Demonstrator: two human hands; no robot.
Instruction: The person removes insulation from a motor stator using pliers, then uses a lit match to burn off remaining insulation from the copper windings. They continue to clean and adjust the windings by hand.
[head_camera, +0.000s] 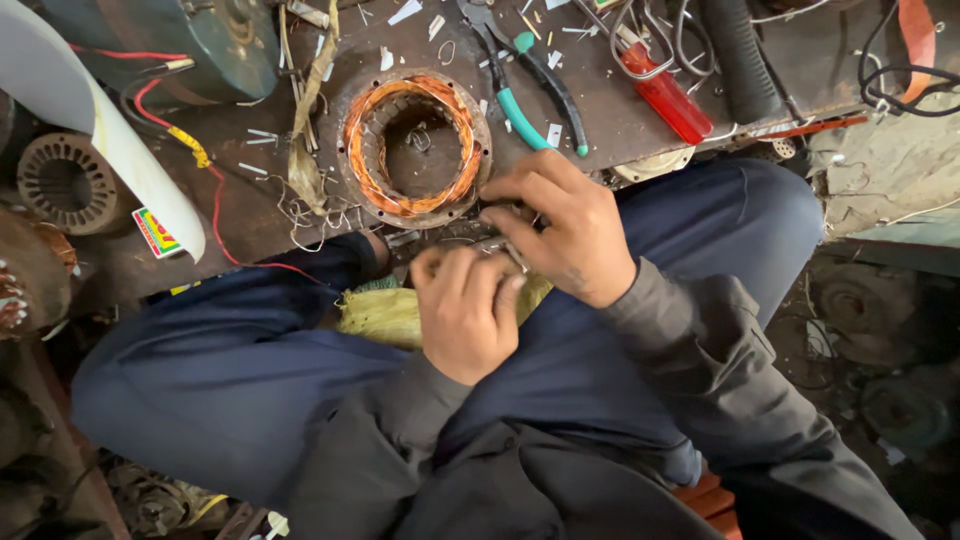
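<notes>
Working close together over the lap, both hands meeting at the near rim of a round motor stator. Left hand (465, 310) curled shut, fingers folded in around something small and hidden, resting on a wad of yellow-green cloth (385, 312). Right hand (565, 235) above it, fingers bent and pinched on a small grey piece at the stator's edge; exactly what is gripped, too covered to tell. Touching or nearly touching, the two hands.

Just beyond the right knuckles, the stator (415, 150): a metal ring lying flat on a dark workbench (620, 120), copper wire (365, 165) wound around the inside, hollow centre open. Winding appears already seated all the way round, with loose wire ends trailing at the near-left edge, so seemingly finishing work remaining at the near rim; judged only from how it lies.

Farther out on the bench: teal-handled pliers (520, 110), a red-handled screwdriver (668, 98), scattered white paper scraps, a red wire (215, 195) snaking to the left. At far left, a second bare stator core (62, 182), without copper.
</notes>
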